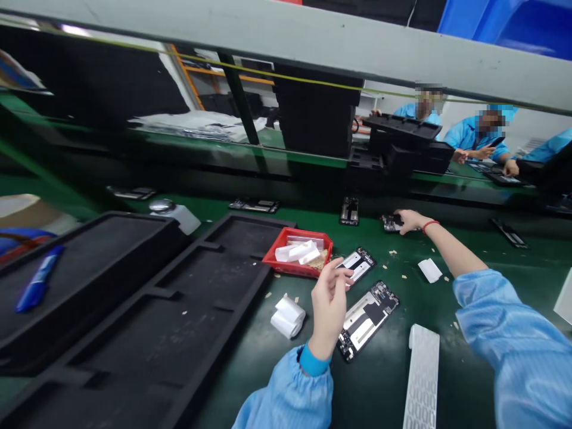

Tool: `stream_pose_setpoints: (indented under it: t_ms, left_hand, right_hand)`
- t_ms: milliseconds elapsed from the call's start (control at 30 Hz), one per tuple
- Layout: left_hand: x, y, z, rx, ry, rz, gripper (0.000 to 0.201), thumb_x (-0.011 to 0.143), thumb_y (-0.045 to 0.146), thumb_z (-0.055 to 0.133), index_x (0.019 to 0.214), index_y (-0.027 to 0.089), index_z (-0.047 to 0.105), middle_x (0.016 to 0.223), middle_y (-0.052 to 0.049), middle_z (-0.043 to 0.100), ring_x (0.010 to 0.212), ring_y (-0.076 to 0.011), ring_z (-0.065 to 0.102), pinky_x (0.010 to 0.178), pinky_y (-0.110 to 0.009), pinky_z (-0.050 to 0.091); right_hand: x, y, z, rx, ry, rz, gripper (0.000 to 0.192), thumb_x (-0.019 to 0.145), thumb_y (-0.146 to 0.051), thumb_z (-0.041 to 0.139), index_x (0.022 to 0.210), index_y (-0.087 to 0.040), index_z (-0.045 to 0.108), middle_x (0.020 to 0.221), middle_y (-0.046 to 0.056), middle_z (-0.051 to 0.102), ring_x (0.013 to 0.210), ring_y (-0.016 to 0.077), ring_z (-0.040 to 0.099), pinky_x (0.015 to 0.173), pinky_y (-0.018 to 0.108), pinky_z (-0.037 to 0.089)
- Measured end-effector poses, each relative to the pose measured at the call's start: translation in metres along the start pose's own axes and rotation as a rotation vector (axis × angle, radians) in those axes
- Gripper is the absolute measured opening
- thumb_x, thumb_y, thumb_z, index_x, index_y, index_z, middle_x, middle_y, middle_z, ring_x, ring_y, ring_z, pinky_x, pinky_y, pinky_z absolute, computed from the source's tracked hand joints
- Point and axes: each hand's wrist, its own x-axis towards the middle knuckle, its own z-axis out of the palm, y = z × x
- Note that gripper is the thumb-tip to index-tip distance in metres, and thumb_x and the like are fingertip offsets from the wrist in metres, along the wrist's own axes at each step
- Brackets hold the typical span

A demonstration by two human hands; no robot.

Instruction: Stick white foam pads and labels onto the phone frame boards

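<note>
Green bench [250, 357] — left hand [328, 304] loosely curled, empty; right hand [409, 220] grasping a phone frame [391, 223].

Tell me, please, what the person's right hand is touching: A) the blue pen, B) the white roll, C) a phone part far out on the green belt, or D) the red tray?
C: the right hand is stretched out onto a dark phone part on the belt, well past the red tray.

Dim overall, soft overhead light, glossy sheen on the green bench [393, 369], glare patch at upper left, black foam trays [147, 333] swallowing detail, strong wide-angle bending of straight lines at edges, far background soft, faces blurred out, near sleeves slightly smeared
</note>
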Motion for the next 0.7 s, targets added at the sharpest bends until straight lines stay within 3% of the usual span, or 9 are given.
stream_pose_setpoints:
  t_ms: [100, 200, 267, 300, 367, 467, 533, 633, 700]
  left_hand:
    - [0.001, -0.004, 0.005, -0.011, -0.039, 0.003, 0.025, 0.085, 0.036, 0.063, 0.099, 0.015, 0.067, 0.085, -0.008, 0.074, 0.072, -0.0174, 0.069, 0.069, -0.03, 0.057]
    - [-0.007, -0.006, 0.014, -0.019, -0.075, 0.019, 0.041, 0.086, 0.04, 0.066, 0.121, 0.019, 0.062, 0.118, -0.013, 0.072, 0.101, -0.0223, 0.072, 0.084, -0.033, 0.059]
    - [-0.014, -0.005, 0.018, -0.009, -0.103, 0.043, 0.049, 0.089, 0.042, 0.064, 0.134, 0.023, 0.054, 0.135, -0.013, 0.064, 0.117, -0.024, 0.068, 0.091, -0.035, 0.058]
    - [-0.018, -0.004, 0.019, 0.005, -0.113, 0.057, 0.046, 0.092, 0.042, 0.062, 0.133, 0.023, 0.054, 0.135, -0.013, 0.065, 0.119, -0.0243, 0.067, 0.094, -0.036, 0.057]
    - [-0.022, -0.002, 0.016, 0.047, -0.114, 0.089, 0.035, 0.096, 0.042, 0.055, 0.123, 0.02, 0.061, 0.123, -0.012, 0.07, 0.116, -0.0248, 0.067, 0.099, -0.039, 0.054]
    - [-0.025, 0.002, 0.01, 0.111, -0.109, 0.146, 0.03, 0.098, 0.04, 0.054, 0.118, 0.019, 0.065, 0.118, -0.011, 0.071, 0.116, -0.0261, 0.065, 0.106, -0.042, 0.049]
    - [-0.026, 0.004, 0.008, 0.14, -0.131, 0.197, 0.032, 0.097, 0.037, 0.056, 0.124, 0.021, 0.061, 0.124, -0.012, 0.068, 0.125, -0.0265, 0.061, 0.112, -0.042, 0.043]
    - [-0.028, 0.002, 0.01, 0.116, -0.147, 0.28, 0.045, 0.099, 0.03, 0.053, 0.142, 0.024, 0.041, 0.127, -0.012, 0.067, 0.125, -0.0225, 0.063, 0.109, -0.039, 0.047]
    - [-0.03, 0.0, 0.012, 0.114, -0.106, 0.357, 0.048, 0.101, 0.024, 0.05, 0.143, 0.027, 0.028, 0.122, -0.01, 0.068, 0.112, -0.0188, 0.069, 0.094, -0.033, 0.055]
  right_hand:
    - [-0.013, -0.014, -0.006, 0.034, -0.021, -0.017, 0.035, 0.098, -0.036, 0.062, 0.126, -0.016, 0.061, 0.127, 0.01, 0.063, 0.108, 0.0235, 0.066, 0.092, 0.045, 0.057]
    - [-0.056, -0.048, 0.006, 0.101, -0.007, -0.082, 0.046, 0.091, -0.035, 0.071, 0.13, -0.017, 0.058, 0.13, 0.011, 0.063, 0.113, 0.0269, 0.064, 0.097, 0.049, 0.055]
    - [-0.095, -0.078, 0.018, 0.165, -0.007, -0.137, 0.073, 0.07, -0.032, 0.086, 0.134, -0.016, 0.055, 0.129, 0.015, 0.064, 0.116, 0.0321, 0.063, 0.101, 0.05, 0.054]
    - [-0.115, -0.093, 0.023, 0.2, -0.011, -0.16, 0.081, 0.064, -0.031, 0.088, 0.135, -0.017, 0.053, 0.129, 0.015, 0.063, 0.116, 0.0332, 0.063, 0.101, 0.05, 0.054]
    - [-0.148, -0.118, 0.029, 0.26, -0.004, -0.178, 0.082, 0.067, -0.032, 0.085, 0.14, -0.018, 0.047, 0.131, 0.015, 0.063, 0.119, 0.0331, 0.063, 0.1, 0.049, 0.055]
    - [-0.172, -0.14, 0.028, 0.396, 0.11, -0.166, 0.058, 0.084, -0.033, 0.071, 0.136, -0.022, 0.047, 0.136, 0.014, 0.059, 0.127, 0.0288, 0.059, 0.102, 0.046, 0.054]
    - [-0.172, -0.146, 0.026, 0.517, 0.226, -0.151, 0.033, 0.089, -0.029, 0.067, 0.12, -0.024, 0.057, 0.134, 0.013, 0.058, 0.128, 0.027, 0.058, 0.104, 0.045, 0.052]
    - [-0.165, -0.152, 0.025, 0.646, 0.318, -0.132, 0.004, 0.089, -0.023, 0.067, 0.093, -0.023, 0.065, 0.127, 0.011, 0.059, 0.124, 0.0266, 0.06, 0.105, 0.046, 0.051]
    - [-0.161, -0.155, 0.026, 0.689, 0.322, -0.126, 0.005, 0.089, -0.02, 0.067, 0.084, -0.022, 0.066, 0.128, 0.011, 0.059, 0.124, 0.0263, 0.061, 0.106, 0.046, 0.05]
